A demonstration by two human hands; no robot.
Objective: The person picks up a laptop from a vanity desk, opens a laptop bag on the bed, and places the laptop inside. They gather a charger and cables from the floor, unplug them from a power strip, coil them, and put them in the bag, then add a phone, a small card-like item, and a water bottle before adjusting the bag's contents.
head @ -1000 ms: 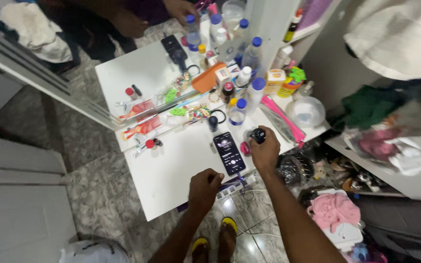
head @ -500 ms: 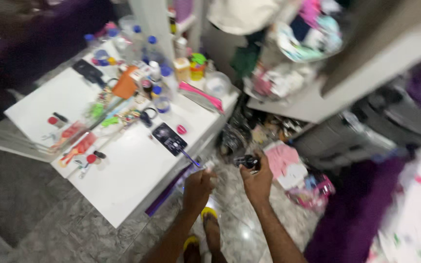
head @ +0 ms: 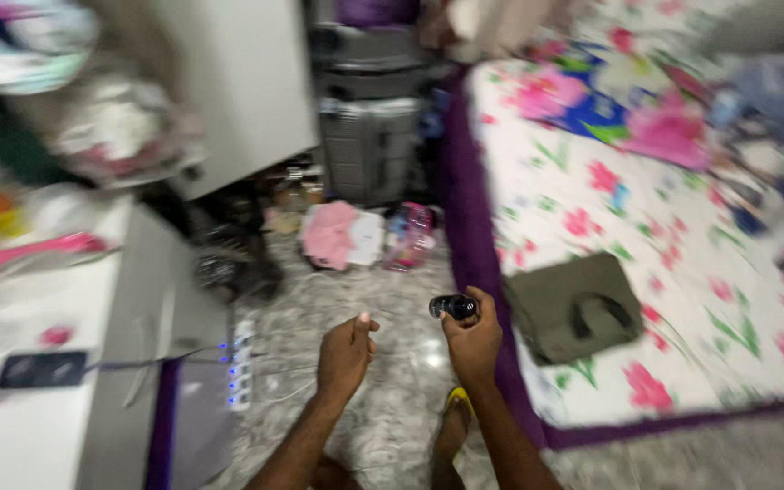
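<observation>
I saw right hand (head: 472, 338) gripping small dark bottle (head: 453, 307) mid-frame, raised clear of floor | left hand (head: 345, 354) loosely curled, empty | olive bag (head: 573, 307) on bed (head: 682, 227), right.

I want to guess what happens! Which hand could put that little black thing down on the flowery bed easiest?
Probably the right hand. Its fingers already hold the small black object, and it is the hand nearer the flowered bed. The left hand is empty and on the side toward the white table.

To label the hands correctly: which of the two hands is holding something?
The right hand grips a small dark object; the left hand is loosely curled and holds nothing.
</observation>
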